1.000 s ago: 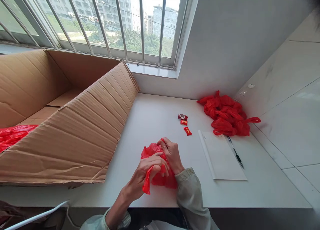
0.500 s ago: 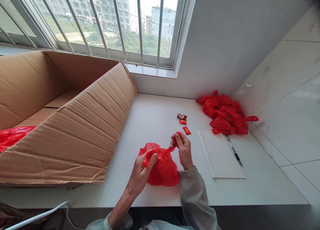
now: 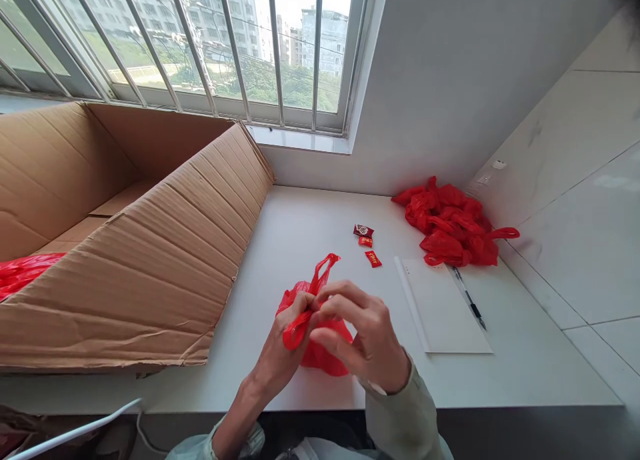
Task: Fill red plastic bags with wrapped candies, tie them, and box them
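A red plastic bag (image 3: 327, 361) sits full and rounded at the front of the white table. My left hand (image 3: 283, 343) is closed round its gathered neck, with one handle loop hanging over the fingers. Another handle loop (image 3: 325, 268) sticks up beyond my hands. Over the bag's neck, my right hand (image 3: 365, 330) has its thumb and fingers apart, its fingertips right by my left thumb. Part of the bag is hidden beneath my right hand. Small red-wrapped packets (image 3: 373, 259) and a darker packet (image 3: 363, 231) lie behind the bag.
A large open cardboard box (image 3: 150, 267) with red plastic (image 3: 25, 273) inside takes up the left. Crumpled red bags (image 3: 453, 223) are heaped at the back right, near a white paper sheet (image 3: 445, 313) and a pen (image 3: 470, 298). A barred window (image 3: 225, 53) is behind.
My right hand has let go of the handle it was pulling and moved down and left to my left hand. That handle now stands up loose.
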